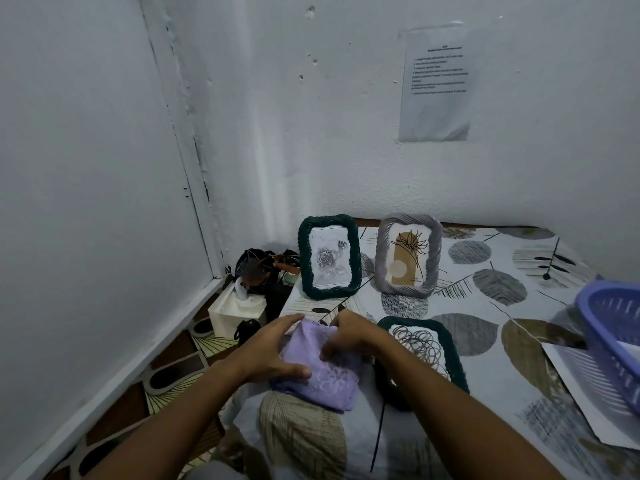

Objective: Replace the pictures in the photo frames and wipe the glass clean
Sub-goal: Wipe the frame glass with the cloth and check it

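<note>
A lilac cloth [323, 379] with a flower pattern lies bunched on the bed's front left. My left hand [273, 351] cups its left side, thumb under the near edge. My right hand [346, 336] grips the cloth's top with curled fingers. Just right of it a dark green frame [453, 358] with a scribbled-circles picture lies flat, partly under my right forearm. Two frames stand upright near the wall: a dark green frame [329, 256] with a rose picture and a grey frame [408, 254] with a leaf drawing.
The bed wears a leaf-print sheet [485, 306]. A purple plastic basket [613, 337] sits at the right edge over a sheet of paper [581, 393]. On the floor to the left stand a white tissue box [235, 310] and dark bags [259, 268]. White walls close in behind and on the left.
</note>
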Demonstrator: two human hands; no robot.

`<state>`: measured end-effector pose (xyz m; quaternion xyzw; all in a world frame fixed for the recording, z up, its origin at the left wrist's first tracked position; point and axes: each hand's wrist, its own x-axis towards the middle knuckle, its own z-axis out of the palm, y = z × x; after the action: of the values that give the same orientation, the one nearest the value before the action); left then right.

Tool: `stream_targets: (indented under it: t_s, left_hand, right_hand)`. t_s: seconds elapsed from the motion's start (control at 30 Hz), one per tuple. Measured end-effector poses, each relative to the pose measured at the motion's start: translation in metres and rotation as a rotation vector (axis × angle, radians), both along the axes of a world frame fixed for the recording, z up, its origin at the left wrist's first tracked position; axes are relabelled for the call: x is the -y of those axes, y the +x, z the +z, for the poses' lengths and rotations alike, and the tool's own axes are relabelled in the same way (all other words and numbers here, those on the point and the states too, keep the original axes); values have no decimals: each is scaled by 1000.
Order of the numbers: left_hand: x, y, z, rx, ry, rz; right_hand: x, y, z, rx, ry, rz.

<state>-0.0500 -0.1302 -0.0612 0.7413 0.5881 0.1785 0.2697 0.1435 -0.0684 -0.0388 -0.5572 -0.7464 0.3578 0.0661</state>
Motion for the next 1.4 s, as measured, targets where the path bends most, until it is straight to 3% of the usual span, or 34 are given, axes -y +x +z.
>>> stream_targets:
  t_s: [0.13, 0.37, 0.47, 0.57, 0.7, 0.8, 0.97, 1.07, 1.23, 1.4]
  left_hand:
    - [-1, 2, 3, 65, 8, 17]
    - [-9, 30, 6, 81, 33, -29]
    - [-13, 57, 4, 34, 25, -80]
    - [-14, 89, -1, -48, 33, -142]
    - [-7, 124, -14, -182, 76, -193]
    - [-2, 137, -27, -202, 128, -188]
    - [0, 141, -34, -193, 192, -140]
    - [3, 142, -33, -197, 195, -137]
    - [4, 143, -32, -186, 193, -122]
    - [2, 143, -35, -194, 213, -118]
  right_hand:
    - [1, 14, 4, -266, -160, -105]
    - [14, 75, 8, -992, -432, -530]
    - [19, 112, 12, -1147, -464, -674]
    - [22, 148, 12, -1223, -355, -839]
    - [20, 184, 4, -1185, -59, -999]
    - [18, 198, -1, -1031, 172, -1071]
    - [21, 198, 5, -908, 375, -1048]
    - [21, 193, 4, -734, 525, -968]
    - [19, 174, -9, -462, 607, -766]
    - [14, 152, -20, -349, 559, -656]
